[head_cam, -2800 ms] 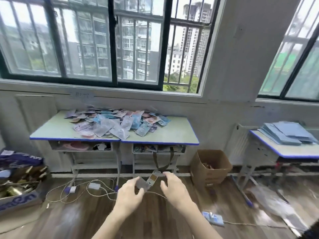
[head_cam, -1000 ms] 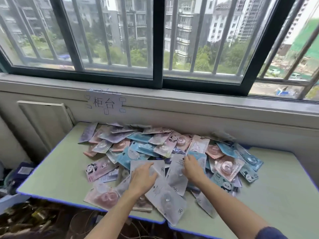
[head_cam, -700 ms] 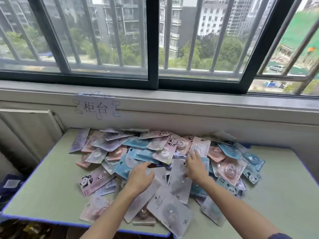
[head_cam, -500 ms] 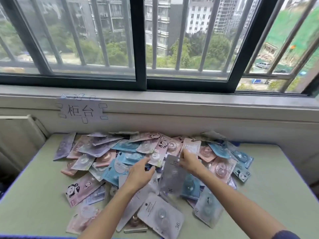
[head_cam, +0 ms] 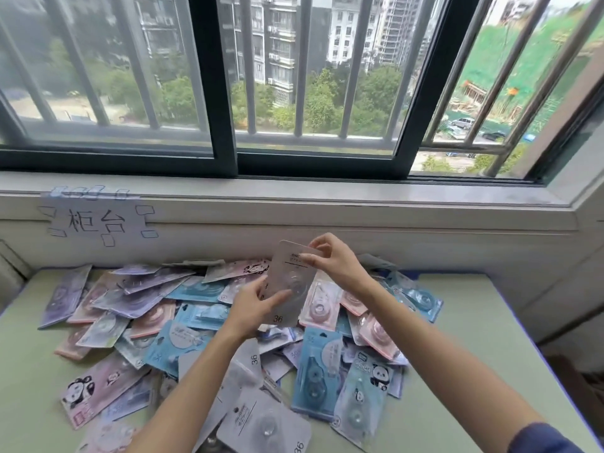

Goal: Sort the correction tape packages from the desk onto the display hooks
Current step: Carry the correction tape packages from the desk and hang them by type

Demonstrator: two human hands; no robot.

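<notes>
Correction tape package (head_cam: 289,282), grey-white card with "36" printed at its bottom edge, is up off the pile, held upright between both my hands above the desk (head_cam: 483,338). My left hand (head_cam: 251,310) pinches its lower left edge, thumb across the front, other fingers behind. My right hand (head_cam: 333,261) pinches the top right corner, thumb and forefinger curled on the card. Under it sits the rest of the heap (head_cam: 202,325): blue, pink, purple and grey packs overlapping, some with panda prints, more "36" cards near my forearms. Paper sign (head_cam: 96,220) taped on the wall under the window sill (head_cam: 327,191).

Display hooks not visible here, so hanging is not started for this pack; I judge I'm at pick-and-check.

Risks: grip is only edge pinches on a slick blister card, so it could slip when one hand lets go. My forearms hang low over loose packs near the desk's front edge; a sweep could knock some to the floor. Similar grey cards could get sorted onto the wrong hook. Can't tell where the hang hole is.
</notes>
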